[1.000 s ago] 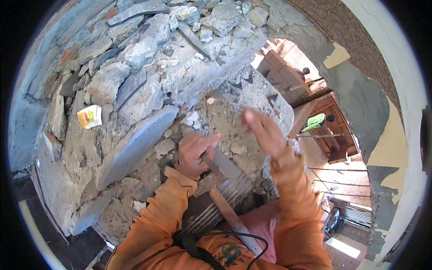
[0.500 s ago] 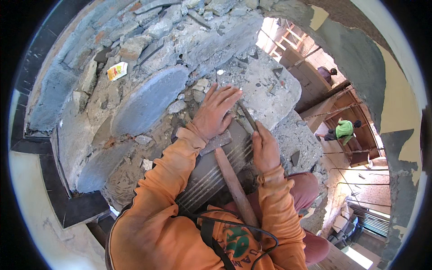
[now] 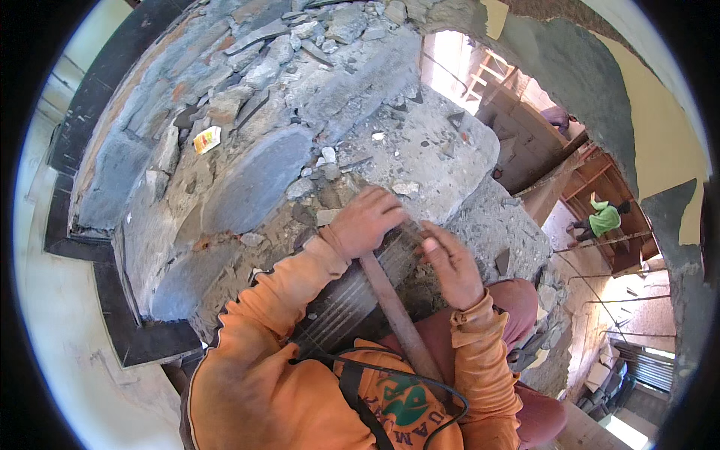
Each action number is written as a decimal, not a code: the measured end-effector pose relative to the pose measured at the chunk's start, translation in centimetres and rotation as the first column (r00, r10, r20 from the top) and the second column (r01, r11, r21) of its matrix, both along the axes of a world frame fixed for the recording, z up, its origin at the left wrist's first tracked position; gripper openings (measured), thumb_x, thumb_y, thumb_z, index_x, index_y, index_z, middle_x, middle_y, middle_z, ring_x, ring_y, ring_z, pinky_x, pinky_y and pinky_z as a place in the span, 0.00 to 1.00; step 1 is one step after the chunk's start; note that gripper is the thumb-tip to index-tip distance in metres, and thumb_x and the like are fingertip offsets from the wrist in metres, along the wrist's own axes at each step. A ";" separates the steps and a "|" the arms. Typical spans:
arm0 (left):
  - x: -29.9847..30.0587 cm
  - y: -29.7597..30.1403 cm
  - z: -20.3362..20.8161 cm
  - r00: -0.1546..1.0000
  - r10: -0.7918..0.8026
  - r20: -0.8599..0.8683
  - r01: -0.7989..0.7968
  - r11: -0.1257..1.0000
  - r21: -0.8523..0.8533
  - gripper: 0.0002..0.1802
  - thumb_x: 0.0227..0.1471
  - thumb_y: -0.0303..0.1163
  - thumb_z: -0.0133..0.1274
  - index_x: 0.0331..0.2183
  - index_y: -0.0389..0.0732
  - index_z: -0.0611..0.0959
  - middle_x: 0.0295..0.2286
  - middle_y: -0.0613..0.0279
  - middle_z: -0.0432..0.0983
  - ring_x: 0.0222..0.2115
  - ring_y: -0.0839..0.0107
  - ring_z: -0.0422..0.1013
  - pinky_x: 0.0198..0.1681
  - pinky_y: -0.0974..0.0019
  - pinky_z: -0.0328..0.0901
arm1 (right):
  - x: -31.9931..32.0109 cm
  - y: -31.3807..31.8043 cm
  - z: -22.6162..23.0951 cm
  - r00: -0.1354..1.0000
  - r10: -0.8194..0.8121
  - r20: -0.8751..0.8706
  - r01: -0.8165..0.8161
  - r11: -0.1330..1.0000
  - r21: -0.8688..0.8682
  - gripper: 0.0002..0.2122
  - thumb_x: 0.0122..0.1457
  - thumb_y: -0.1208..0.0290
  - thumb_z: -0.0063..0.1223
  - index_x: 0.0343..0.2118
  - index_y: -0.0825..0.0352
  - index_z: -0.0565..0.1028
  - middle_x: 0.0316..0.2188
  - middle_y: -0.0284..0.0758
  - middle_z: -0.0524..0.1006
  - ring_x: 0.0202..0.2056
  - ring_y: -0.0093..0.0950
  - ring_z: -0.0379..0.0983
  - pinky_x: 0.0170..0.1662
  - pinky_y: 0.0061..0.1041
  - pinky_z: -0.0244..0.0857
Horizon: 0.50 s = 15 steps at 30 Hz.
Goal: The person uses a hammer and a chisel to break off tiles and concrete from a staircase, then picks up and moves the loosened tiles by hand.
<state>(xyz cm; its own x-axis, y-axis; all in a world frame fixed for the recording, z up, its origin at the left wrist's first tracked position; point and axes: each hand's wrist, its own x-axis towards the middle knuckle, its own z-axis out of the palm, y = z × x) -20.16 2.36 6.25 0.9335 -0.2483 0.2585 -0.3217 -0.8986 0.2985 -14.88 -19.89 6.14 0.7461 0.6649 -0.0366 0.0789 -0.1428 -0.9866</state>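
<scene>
A dark grey tile slab with pale parallel ribs (image 3: 337, 315) lies tilted in front of me, over my lap side of the rubble. My left hand (image 3: 365, 221) is curled over its far end, fingers bent down. At the slab's right far corner is my right hand (image 3: 456, 266), thumb and fingers apart, fingertips at or close to the edge. A hammer's wooden handle (image 3: 397, 311) slants across the slab toward my body; my left hand covers its head. A thin dark strip (image 3: 356, 163) rests on the rubble beyond.
Broken concrete steps (image 3: 259, 180) with loose chunks and shards rise at the left. A small yellow-and-white packet (image 3: 207, 140) lies among them. To the right, a drop opens onto a lower level with bars, where a person in green (image 3: 604, 219) stands. A black-edged ledge (image 3: 161, 343) borders the left.
The dark bar-like tool my right hand held has left it. My left hand, spread flat before, has drawn back and curled over the slab. The view has shifted slightly.
</scene>
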 end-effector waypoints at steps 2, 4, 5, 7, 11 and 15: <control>0.7 1.3 0.4 0.987 0.080 0.137 -0.087 0.995 0.047 0.20 0.35 0.18 0.52 0.36 0.43 0.79 0.42 0.57 0.72 0.51 0.55 0.65 0.60 0.53 0.56 | 2.0 0.1 -0.5 0.957 -0.056 0.286 0.069 0.997 -0.033 0.17 0.62 0.66 0.47 0.49 0.72 0.72 0.39 0.49 0.75 0.40 0.43 0.74 0.45 0.33 0.66; 2.0 3.7 0.5 0.968 0.131 0.215 -0.149 0.987 0.066 0.21 0.33 0.15 0.52 0.35 0.42 0.78 0.43 0.56 0.72 0.53 0.53 0.64 0.61 0.53 0.55 | 3.5 1.0 -0.5 0.916 -0.088 0.391 0.124 0.990 -0.067 0.17 0.63 0.65 0.47 0.49 0.72 0.72 0.39 0.48 0.75 0.40 0.42 0.74 0.44 0.33 0.66; 2.6 5.1 0.4 0.962 0.155 0.224 -0.174 0.983 0.065 0.22 0.32 0.14 0.51 0.35 0.42 0.78 0.43 0.56 0.72 0.54 0.53 0.63 0.61 0.52 0.54 | 3.8 1.5 0.0 0.930 -0.065 0.361 0.092 0.994 -0.058 0.17 0.63 0.65 0.47 0.50 0.72 0.71 0.39 0.49 0.75 0.40 0.42 0.73 0.44 0.33 0.66; 3.9 7.1 0.5 0.983 0.099 0.157 -0.102 0.995 0.014 0.22 0.29 0.12 0.52 0.34 0.40 0.77 0.43 0.56 0.72 0.56 0.51 0.61 0.63 0.52 0.52 | 3.2 2.2 0.9 0.960 -0.031 0.279 0.046 0.998 -0.047 0.19 0.62 0.65 0.47 0.51 0.72 0.70 0.41 0.50 0.74 0.41 0.44 0.73 0.44 0.34 0.66; 4.3 4.9 0.1 0.996 -0.075 0.054 0.077 0.996 -0.037 0.16 0.31 0.16 0.52 0.30 0.40 0.79 0.38 0.54 0.74 0.50 0.52 0.65 0.59 0.53 0.57 | 2.4 4.7 1.6 0.972 0.052 0.229 -0.041 0.998 -0.053 0.21 0.61 0.63 0.48 0.53 0.72 0.68 0.42 0.52 0.74 0.43 0.47 0.73 0.45 0.36 0.66; 6.2 4.8 -0.5 0.984 0.038 0.174 -0.059 0.991 0.117 0.11 0.34 0.21 0.54 0.28 0.39 0.79 0.34 0.53 0.74 0.44 0.53 0.69 0.51 0.56 0.62 | 4.2 8.2 -1.0 0.975 0.114 0.191 -0.099 0.991 -0.085 0.20 0.61 0.63 0.48 0.52 0.71 0.69 0.40 0.54 0.75 0.45 0.50 0.71 0.47 0.38 0.65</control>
<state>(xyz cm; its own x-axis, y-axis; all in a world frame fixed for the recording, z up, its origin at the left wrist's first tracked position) -13.96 7.16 5.77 0.8897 -0.2430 0.3864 -0.3137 -0.9404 0.1311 -10.65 -11.69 5.16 0.6687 0.7418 0.0504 0.2877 -0.1957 -0.9375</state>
